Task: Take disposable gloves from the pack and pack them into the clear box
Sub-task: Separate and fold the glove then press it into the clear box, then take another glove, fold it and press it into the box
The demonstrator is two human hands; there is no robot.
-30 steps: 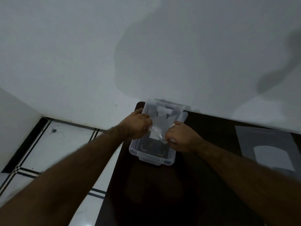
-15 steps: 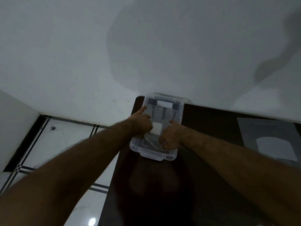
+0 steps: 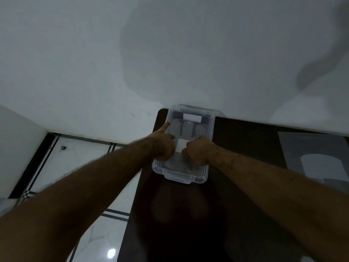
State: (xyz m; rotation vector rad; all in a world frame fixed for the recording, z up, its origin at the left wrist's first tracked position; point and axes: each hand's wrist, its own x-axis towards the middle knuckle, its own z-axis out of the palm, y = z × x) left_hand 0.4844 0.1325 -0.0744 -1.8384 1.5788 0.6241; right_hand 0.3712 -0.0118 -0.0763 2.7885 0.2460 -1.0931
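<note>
A clear plastic box [image 3: 181,178] sits at the far left corner of the dark table [image 3: 188,214], against the wall. Thin translucent gloves [image 3: 188,129] lie flat inside it, with a white patch between my hands. My left hand [image 3: 163,146] reaches into the box's left side, knuckles curled down on the gloves and its forefinger pointing along the left rim. My right hand [image 3: 196,152] is curled in the box's right side and presses on the gloves. Whether either hand pinches the film is hidden by the knuckles.
The glove pack [image 3: 317,159], a flat grey plastic bag with a white panel, lies on the table at the right edge. A white wall [image 3: 170,53] rises right behind the box. Left of the table the white tiled floor [image 3: 62,163] drops away.
The gloves went from held above the box to lying flat inside it. Both hands lowered into the box and now press down; the left forefinger stretched out along the rim.
</note>
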